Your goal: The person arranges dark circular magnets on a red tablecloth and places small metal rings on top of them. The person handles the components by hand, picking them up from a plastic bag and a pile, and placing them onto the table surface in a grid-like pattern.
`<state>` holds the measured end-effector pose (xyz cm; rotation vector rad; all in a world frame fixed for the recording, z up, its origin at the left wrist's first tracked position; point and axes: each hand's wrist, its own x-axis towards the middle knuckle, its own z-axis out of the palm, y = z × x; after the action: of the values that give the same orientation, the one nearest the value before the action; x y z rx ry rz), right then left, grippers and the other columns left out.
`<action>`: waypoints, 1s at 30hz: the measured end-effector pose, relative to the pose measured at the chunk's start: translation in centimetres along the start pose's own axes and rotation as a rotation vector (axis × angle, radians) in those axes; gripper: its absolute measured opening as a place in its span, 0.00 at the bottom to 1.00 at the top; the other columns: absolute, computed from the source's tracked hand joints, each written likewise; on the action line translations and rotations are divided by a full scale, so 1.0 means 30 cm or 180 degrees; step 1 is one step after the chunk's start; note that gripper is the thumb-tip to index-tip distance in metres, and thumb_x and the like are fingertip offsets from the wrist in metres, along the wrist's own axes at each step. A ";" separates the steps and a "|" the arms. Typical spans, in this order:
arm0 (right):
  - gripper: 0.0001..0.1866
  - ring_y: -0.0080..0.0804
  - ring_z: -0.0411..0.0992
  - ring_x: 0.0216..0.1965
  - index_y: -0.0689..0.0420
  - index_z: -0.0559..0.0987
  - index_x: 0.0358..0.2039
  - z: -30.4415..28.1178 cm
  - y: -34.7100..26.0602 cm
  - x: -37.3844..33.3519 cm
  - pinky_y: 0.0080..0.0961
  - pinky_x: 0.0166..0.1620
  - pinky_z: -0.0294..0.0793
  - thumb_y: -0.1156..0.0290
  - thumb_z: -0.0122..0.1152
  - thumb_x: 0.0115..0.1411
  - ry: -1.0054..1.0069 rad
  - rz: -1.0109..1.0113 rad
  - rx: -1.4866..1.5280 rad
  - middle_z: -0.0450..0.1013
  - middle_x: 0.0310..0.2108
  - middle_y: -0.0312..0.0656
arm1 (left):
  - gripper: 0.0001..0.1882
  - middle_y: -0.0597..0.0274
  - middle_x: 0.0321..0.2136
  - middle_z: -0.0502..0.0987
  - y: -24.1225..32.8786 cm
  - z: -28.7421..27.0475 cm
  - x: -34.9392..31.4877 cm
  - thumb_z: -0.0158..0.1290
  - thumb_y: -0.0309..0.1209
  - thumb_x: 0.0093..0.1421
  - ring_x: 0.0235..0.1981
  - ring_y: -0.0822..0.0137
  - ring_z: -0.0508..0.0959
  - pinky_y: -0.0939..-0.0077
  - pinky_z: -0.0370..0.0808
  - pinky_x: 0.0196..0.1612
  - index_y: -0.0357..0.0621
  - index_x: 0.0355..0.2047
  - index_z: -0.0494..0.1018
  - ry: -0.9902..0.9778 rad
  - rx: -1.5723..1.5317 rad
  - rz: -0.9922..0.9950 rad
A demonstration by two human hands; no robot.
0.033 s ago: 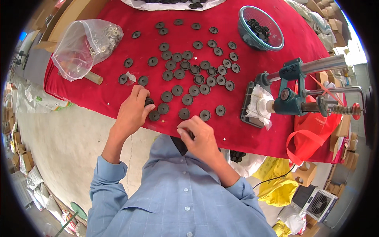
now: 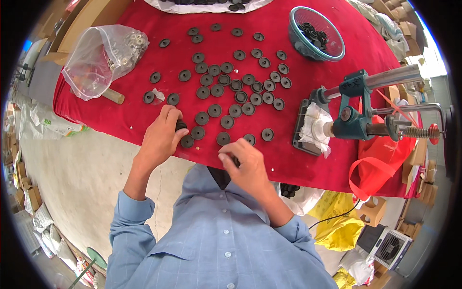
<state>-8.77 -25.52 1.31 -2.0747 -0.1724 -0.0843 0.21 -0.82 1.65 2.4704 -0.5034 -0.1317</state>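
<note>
Press point(image 2: 349, 113), green and steel, stands on a table point(image 2: 120, 113) covered in red cloth. White plastic point(image 2: 314, 124) covers part of its base. Left of the press, dozens of round black discs point(image 2: 223, 139) lie scattered across the cloth. Well to the left of the press, by the table's near edge, the person's left hand point(image 2: 161, 132) has its thumb and fingers closed around a dark piece point(image 2: 180, 125), whose full shape is hidden. The right hand point(image 2: 246, 168), nearer the press on that same left side, curls its fingers and thumb inward. Something dark shows inside the curl, but whether it is gripped cannot be told. Beyond the press and slightly left of it, a clear bowl point(image 2: 299, 47) holds black parts point(image 2: 315, 38). Far left of the press, a clear plastic bag point(image 2: 86, 65) holds pale metal rings point(image 2: 132, 45). On the near right side of the press is a red bag point(image 2: 385, 156).
</note>
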 end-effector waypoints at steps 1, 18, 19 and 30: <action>0.06 0.43 0.76 0.28 0.57 0.82 0.38 -0.017 0.019 0.015 0.37 0.32 0.76 0.78 0.70 0.60 0.0121 0.0065 0.0088 0.74 0.31 0.44 | 0.16 0.49 0.41 0.76 0.000 0.002 0.000 0.63 0.29 0.65 0.44 0.42 0.80 0.54 0.76 0.43 0.39 0.49 0.71 -0.0004 -0.0042 -0.0012; 0.20 0.51 0.81 0.41 0.59 0.77 0.43 -0.060 0.148 0.356 0.45 0.40 0.82 0.68 0.79 0.56 0.0508 0.0262 -0.1629 0.73 0.43 0.49 | 0.13 0.60 0.42 0.82 0.016 -0.101 0.157 0.56 0.36 0.74 0.40 0.69 0.84 0.84 0.77 0.28 0.42 0.52 0.77 0.0212 -0.4367 -0.1575; 0.20 0.51 0.81 0.41 0.59 0.77 0.43 -0.061 0.150 0.360 0.45 0.40 0.82 0.68 0.79 0.56 0.0496 0.0257 -0.1618 0.74 0.42 0.49 | 0.13 0.59 0.43 0.82 0.030 -0.100 0.188 0.56 0.36 0.73 0.40 0.69 0.85 0.84 0.78 0.28 0.42 0.52 0.77 0.0175 -0.4321 -0.1542; 0.21 0.52 0.82 0.41 0.56 0.79 0.49 -0.083 0.168 0.454 0.47 0.42 0.82 0.72 0.76 0.56 0.0435 -0.0107 -0.1205 0.78 0.41 0.49 | 0.09 0.63 0.25 0.80 0.049 0.017 0.498 0.61 0.30 0.65 0.27 0.69 0.81 0.72 0.77 0.31 0.40 0.43 0.82 -0.0140 -0.1204 0.0218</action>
<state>5.50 -28.91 -0.03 -2.4331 -0.1132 -0.2982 13.41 -7.92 2.44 2.0832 -0.5277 -0.2316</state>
